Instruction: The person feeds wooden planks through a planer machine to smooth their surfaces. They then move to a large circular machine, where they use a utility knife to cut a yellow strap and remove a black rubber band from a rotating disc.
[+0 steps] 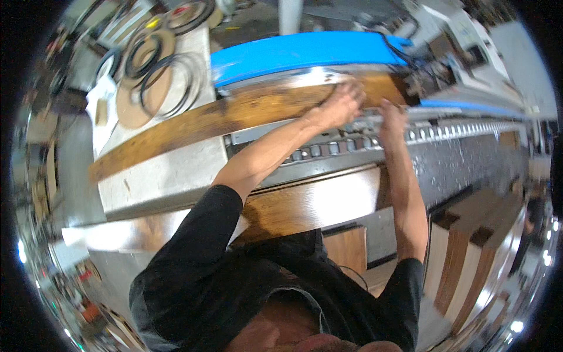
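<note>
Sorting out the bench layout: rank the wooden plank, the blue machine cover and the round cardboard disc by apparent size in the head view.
1. wooden plank, longest, spanning the bench.
2. blue machine cover, shorter but broad.
3. round cardboard disc, clearly smallest.
Fisheye bending makes the first two unsure.

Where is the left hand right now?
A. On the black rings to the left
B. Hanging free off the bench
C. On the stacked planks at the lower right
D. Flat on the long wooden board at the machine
D: the left hand lies palm down on the long wooden board beside the blue guard, with the right hand close by on the machine's edge.
</note>
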A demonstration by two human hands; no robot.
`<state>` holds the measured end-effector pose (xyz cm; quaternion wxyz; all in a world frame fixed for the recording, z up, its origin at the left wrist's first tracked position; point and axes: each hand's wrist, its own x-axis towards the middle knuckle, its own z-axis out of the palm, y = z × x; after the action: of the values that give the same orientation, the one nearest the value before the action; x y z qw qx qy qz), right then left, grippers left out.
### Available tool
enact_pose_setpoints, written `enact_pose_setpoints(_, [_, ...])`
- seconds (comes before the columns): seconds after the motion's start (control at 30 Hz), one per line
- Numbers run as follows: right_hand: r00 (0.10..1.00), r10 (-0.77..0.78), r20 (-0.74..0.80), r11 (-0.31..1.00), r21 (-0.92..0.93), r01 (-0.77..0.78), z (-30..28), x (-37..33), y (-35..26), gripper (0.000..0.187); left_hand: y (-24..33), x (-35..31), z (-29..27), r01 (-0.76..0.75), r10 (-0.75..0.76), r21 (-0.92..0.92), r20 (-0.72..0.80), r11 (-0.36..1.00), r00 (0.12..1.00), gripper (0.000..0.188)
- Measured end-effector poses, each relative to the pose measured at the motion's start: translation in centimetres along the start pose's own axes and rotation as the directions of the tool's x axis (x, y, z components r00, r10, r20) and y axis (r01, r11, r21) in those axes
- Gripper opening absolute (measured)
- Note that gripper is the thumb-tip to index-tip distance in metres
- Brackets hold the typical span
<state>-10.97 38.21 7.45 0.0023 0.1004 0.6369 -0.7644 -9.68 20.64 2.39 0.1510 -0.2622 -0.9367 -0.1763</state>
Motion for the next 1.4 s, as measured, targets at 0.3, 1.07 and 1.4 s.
enact_pose_setpoints(0.3, [0.991,0.07,-0.114,0.997,0.034,-0.066,-5.5,5.7,-1.0,0.005,-7.3,-19.4,-11.3,0.064,-0.069,0.128,0.034,0.99,0.997,0.06])
enact_pose_setpoints(1.07, [0.977,0.21,0.03,0.977,-0.054,-0.209,-0.9,0.0,-1.6,0.027,-5.3,-15.5,-11.5,0.062,-0.083,0.15,0.135,0.987,0.987,0.061])
enact_pose_setpoints(1.4, [0.968,0.248,0.045,0.968,0.018,-0.249,-1.8,-2.1,-0.1,0.049,-1.2,-6.4,-5.5,0.023,-0.028,0.098,0.054,0.995,0.998,0.059])
